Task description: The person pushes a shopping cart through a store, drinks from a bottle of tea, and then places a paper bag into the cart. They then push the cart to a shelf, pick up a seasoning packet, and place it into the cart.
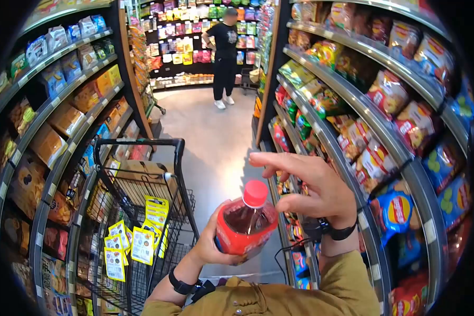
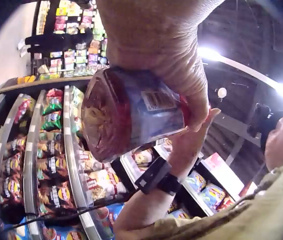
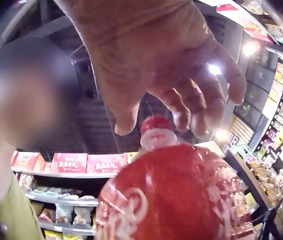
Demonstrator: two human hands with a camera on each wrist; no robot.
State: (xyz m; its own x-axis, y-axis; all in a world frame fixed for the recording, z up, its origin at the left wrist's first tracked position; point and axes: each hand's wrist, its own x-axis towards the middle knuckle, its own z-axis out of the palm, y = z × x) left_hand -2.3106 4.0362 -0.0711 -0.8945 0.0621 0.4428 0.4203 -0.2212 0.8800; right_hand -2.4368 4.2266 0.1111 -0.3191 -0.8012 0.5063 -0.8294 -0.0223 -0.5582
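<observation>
A large soda bottle [image 1: 246, 226] with a red cap [image 1: 255, 193], dark drink and a red label stands tilted in front of the person's chest. My left hand [image 1: 211, 239] grips it round its side; in the left wrist view the left hand [image 2: 156, 45] wraps the bottle [image 2: 131, 112], whose base and barcode show. My right hand [image 1: 313, 184] hovers beside the cap, thumb and fingers spread and holding nothing. From the right wrist view, the right hand [image 3: 156, 65] hangs over the cap [image 3: 156, 124] with its fingers loosely bent.
To the left stands a black wire shopping cart [image 1: 181, 152] with several yellow-and-white packets [image 1: 142, 245] in it. Shelves of snack bags [image 1: 395, 210] line both sides of the aisle. Farther along the floor [image 1: 205, 121], a person [image 1: 225, 58] in black stands before a wall of packets.
</observation>
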